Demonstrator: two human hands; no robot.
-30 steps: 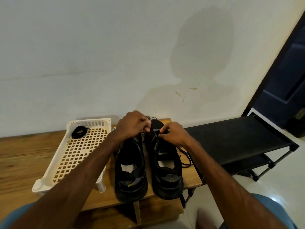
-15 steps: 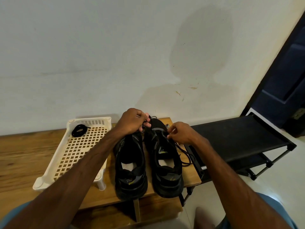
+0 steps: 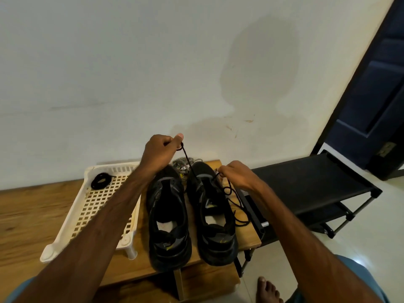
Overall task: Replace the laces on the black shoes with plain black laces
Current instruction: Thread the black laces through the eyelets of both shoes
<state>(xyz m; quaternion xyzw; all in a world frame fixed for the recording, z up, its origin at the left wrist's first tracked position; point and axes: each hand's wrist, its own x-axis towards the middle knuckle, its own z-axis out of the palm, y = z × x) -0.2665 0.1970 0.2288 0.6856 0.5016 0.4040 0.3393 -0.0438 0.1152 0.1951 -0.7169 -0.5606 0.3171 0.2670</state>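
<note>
Pinching the lace (image 3: 187,158) up high with my left hand (image 3: 161,154), thumb and forefinger tight on it, above the table's far edge. Held taut like that, I judge, so the strand runs straight into the front eyelets of the right shoe (image 3: 213,217). Head view only.

My right hand (image 3: 237,177) sits at that shoe's toe end, fingertips closed on the same lace right by the eyelets, likely steadying the feed point. Slack lace trails in loose loops off the shoe's right side onto the table (image 3: 249,237), toward its right edge.

Both shoes stand side by side, heels toward me, near the front right corner, in easy reach of both hands. The left shoe (image 3: 168,217) looks unlaced, but I can't be sure in this light. Behind the toes, old patterned laces (image 3: 183,166) lie heaped at the far edge, out of the way.

The tray (image 3: 62,235) sits on the table's left, just beside the left shoe. A second coiled lace (image 3: 101,181) lies in its far corner, presumably for the left shoe.

Right shoe lacing barely begun, my call. Risk: uneven ends.
</note>
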